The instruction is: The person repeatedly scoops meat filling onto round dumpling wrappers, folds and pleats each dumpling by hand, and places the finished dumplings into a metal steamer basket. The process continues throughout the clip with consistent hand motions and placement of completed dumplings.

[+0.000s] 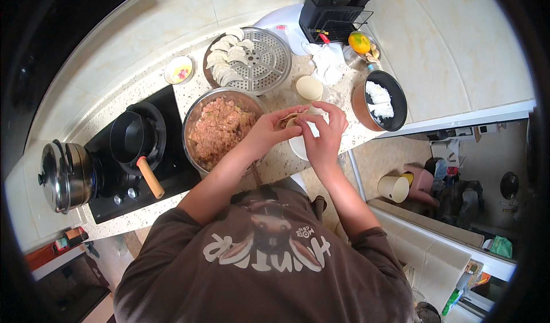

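Observation:
Between both hands is a dumpling wrapper (288, 120) with some filling in it, partly hidden by the fingers. My left hand (273, 129) holds it from the left, thumb in front. From the right, my right hand (321, 129) pinches its edge with thumb and fingertips. Under the hands a white dish (297, 147) is partly covered. Left of them stands a steel bowl (187, 139) of raw minced meat filling (221, 129). Round dumpling wrappers (309, 87) lie stacked just beyond the hands. Folded dumplings (225, 59) rest in rows on a perforated steel steamer tray (270, 61).
A black induction or glass cooktop (176, 159) at left carries a small wooden-handled pan (129, 136) and a lidded steel pot (68, 175). A small bowl (178, 70) sits behind. At right is a pot (360, 104) with white contents, near a white cloth (326, 63) and black rack (331, 18).

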A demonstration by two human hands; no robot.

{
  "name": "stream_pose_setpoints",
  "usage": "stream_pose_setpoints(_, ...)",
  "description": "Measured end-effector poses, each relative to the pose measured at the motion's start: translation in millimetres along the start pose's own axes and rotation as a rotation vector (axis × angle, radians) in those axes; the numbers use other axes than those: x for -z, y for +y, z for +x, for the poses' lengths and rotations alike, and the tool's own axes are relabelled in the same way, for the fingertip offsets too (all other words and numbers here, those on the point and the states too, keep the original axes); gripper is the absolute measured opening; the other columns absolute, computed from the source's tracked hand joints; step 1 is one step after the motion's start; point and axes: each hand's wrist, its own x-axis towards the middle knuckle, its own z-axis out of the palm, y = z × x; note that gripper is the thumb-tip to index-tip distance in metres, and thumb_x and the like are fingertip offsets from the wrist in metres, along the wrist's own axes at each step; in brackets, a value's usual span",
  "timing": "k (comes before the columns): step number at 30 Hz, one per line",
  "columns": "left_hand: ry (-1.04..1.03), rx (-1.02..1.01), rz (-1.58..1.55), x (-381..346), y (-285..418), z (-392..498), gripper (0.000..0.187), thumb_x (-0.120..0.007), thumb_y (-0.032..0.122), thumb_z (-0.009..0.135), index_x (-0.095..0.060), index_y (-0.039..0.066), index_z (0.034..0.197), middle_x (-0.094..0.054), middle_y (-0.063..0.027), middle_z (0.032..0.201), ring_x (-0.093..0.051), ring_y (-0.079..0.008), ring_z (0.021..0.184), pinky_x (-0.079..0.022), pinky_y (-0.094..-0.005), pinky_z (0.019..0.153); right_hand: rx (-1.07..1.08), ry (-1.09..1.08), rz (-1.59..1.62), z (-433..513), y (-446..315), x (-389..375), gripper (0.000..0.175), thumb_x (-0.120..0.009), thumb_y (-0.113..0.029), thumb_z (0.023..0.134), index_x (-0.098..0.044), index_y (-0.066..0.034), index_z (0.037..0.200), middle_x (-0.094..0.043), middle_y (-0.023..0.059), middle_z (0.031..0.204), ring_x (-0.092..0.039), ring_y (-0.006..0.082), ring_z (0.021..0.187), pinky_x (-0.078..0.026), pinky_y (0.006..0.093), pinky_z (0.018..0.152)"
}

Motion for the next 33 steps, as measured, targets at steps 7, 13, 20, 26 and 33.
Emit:
stream_pose_setpoints(7,0.024,0.073,0.472,-3,17,-4,0.051,-0.065,0.011,0.090,-0.053,0.004,0.139,-0.063,0.0041,0.096,-0.049,-0.0020,0.082,-0.044,-0.0202,0.070,-0.018,-0.015,0.034,-3,6,-5,0.018,-0.077,-0.009,0.074,-0.068,-0.0153,0.089,-0.057,0.0042,0.118,-0.049,0.0284,0.114,-0.034,0.0415,0.095)
stream_pose_setpoints(13,0.014,0.110,0.537,1,14,0,0.059,-0.066,0.009,0.089,-0.046,0.002,0.144,-0.065,0.0031,0.096,-0.051,-0.0024,0.079,-0.044,-0.0202,0.071,-0.076,-0.036,0.095,1,8,-6,0.020,-0.079,-0.009,0.073,-0.071,-0.0134,0.091,-0.059,0.0077,0.120,-0.050,0.0299,0.115,-0.035,0.0413,0.098)
stream_pose_setpoints(20,0.174,-0.065,0.031,6,-12,5,0.076,-0.064,0.002,0.090,-0.019,-0.004,0.151,-0.063,-0.0100,0.127,-0.060,-0.0144,0.115,-0.050,-0.0298,0.096,0.023,-0.019,0.019,7,10,-10,0.017,-0.076,-0.008,0.074,-0.074,-0.0149,0.089,-0.057,0.0045,0.128,-0.045,0.0321,0.123,-0.032,0.0431,0.102)
stream_pose_setpoints(26,0.299,-0.137,-0.276,2,-20,2,0.038,-0.058,0.003,0.097,-0.050,-0.003,0.133,-0.063,-0.0106,0.124,-0.063,-0.0190,0.110,-0.053,-0.0332,0.096,0.030,0.029,0.072,24,1,-21,0.020,-0.076,-0.006,0.074,-0.075,-0.0149,0.092,-0.057,0.0038,0.130,-0.044,0.0324,0.126,-0.030,0.0446,0.104)
stream_pose_setpoints(33,0.483,-0.281,-0.340,16,3,-8,0.026,-0.055,0.006,0.099,-0.057,-0.002,0.123,-0.067,-0.0119,0.113,-0.067,-0.0203,0.101,-0.056,-0.0359,0.093,-0.243,0.058,0.229,27,-21,-33,0.041,-0.079,-0.014,0.076,-0.069,-0.0135,0.116,-0.062,0.0050,0.115,-0.049,0.0292,0.118,-0.032,0.0414,0.101)
